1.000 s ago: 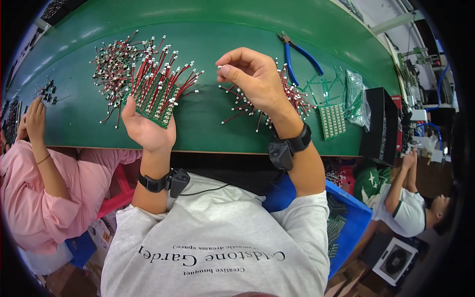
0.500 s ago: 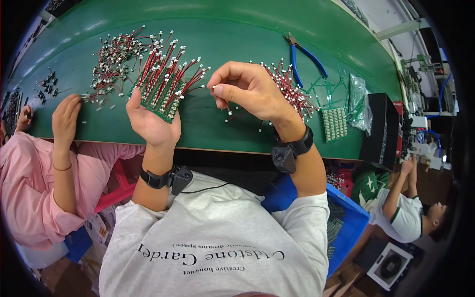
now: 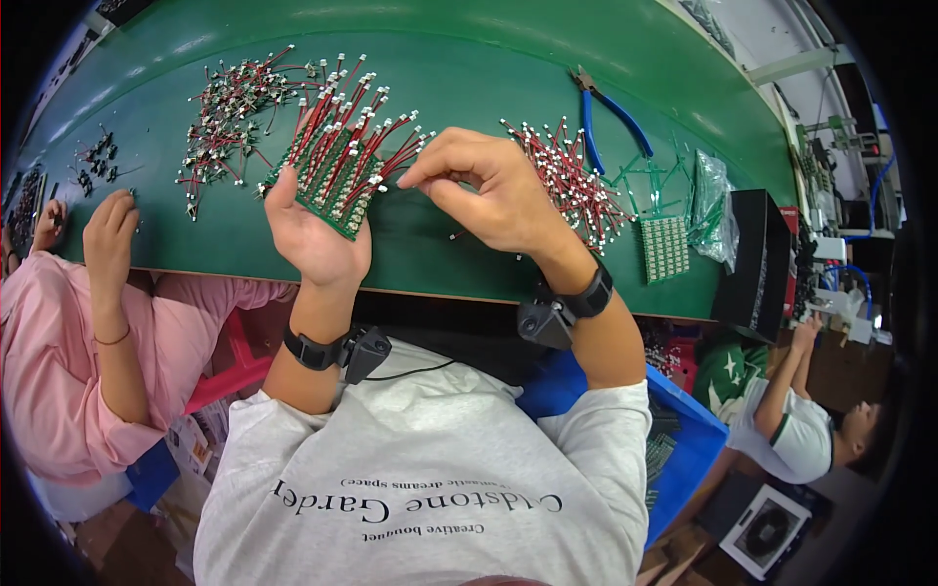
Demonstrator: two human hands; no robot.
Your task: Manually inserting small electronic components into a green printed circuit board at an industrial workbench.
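My left hand (image 3: 318, 239) holds a green circuit board panel (image 3: 342, 212), tilted up over the bench. Many red wires with small white connectors (image 3: 344, 109) stand up from it in rows. Beside the panel's right edge is my right hand (image 3: 493, 190), its thumb and forefinger pinched close to the white connectors there. What the pinch holds, if anything, is too small to make out. To the right of that hand lies a loose pile of red wires with white connectors (image 3: 572, 190).
Beyond my left hand lies a heap of wired parts (image 3: 230, 107). Blue-handled pliers (image 3: 618, 119), another board panel (image 3: 665, 250), a clear plastic bag (image 3: 713, 210) and a black box (image 3: 747, 254) are at right. A co-worker's hand (image 3: 109, 234) rests over the bench at left.
My right hand has come left, closer to the panel. The white connector that showed at its fingertips is no longer visible there. The co-worker's hand has moved left.
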